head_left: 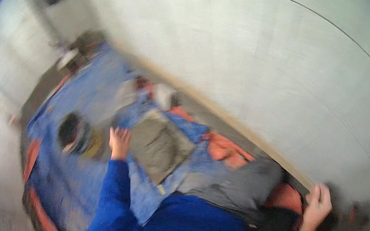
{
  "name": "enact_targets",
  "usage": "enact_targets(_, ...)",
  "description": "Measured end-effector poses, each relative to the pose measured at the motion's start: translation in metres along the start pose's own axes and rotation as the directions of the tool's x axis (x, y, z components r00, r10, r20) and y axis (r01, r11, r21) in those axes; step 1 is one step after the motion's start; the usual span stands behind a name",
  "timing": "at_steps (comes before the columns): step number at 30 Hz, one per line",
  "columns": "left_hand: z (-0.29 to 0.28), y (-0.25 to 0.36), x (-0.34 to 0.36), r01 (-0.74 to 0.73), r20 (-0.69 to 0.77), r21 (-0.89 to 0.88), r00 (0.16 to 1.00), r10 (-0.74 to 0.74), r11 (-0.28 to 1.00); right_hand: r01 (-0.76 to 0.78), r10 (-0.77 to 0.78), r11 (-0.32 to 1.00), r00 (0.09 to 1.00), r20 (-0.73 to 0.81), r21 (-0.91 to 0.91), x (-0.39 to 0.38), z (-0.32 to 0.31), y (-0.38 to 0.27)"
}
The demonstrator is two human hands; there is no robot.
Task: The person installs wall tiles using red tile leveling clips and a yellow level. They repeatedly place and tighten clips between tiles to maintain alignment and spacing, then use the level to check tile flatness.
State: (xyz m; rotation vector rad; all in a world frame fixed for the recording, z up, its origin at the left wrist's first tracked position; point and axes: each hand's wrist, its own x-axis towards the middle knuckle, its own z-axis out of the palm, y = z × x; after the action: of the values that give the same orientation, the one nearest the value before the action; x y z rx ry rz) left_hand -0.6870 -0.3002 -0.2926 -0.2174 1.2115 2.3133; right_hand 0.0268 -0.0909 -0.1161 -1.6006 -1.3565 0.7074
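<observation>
My left hand (119,142) is held out over a blue tarp, its fingers apart and nothing visible in it. Just to its right lies a flat grey-brown slab or board (160,143) with a rough, mortar-like surface. A round bucket or pot (73,132) with a dark inside stands left of that hand, and a yellowish round container (93,143) touches or overlaps it. Far to the right, my right hand (318,204) is raised near the foot of the pale wall. Motion blurs its fingers, so their pose and any small thing in them cannot be made out.
The blue tarp (70,184) has orange edges and folds. A large pale wall (236,41) rises beyond it, with a tan strip (189,91) along its base. White and dark items (166,96) lie by the wall. Orange cloth (228,149) is bunched near my grey-clad leg (242,181).
</observation>
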Motion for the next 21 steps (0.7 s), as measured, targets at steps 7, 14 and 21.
enact_targets(7, 0.089, -0.187, -0.113, -0.177, 0.402, 0.801, 0.867, -0.294, 0.572, 0.309, -0.255, 0.941, 0.390, -0.885, -0.135, 0.023, -0.107, 0.028)
enact_targets(14, 0.219, -0.243, -0.239, -0.463, 0.793, 0.609, 0.344, -0.503, 0.644, -0.133, -0.097, 0.970, 0.552, -0.828, -0.202, 0.036, -0.154, 0.098)
enact_targets(21, 0.347, -0.333, -0.470, -0.403, 0.685, 0.591, -0.207, -0.699, 0.699, -0.047, 0.225, 0.957, 0.742, -0.632, 0.286, 0.050, -0.135, 0.108)
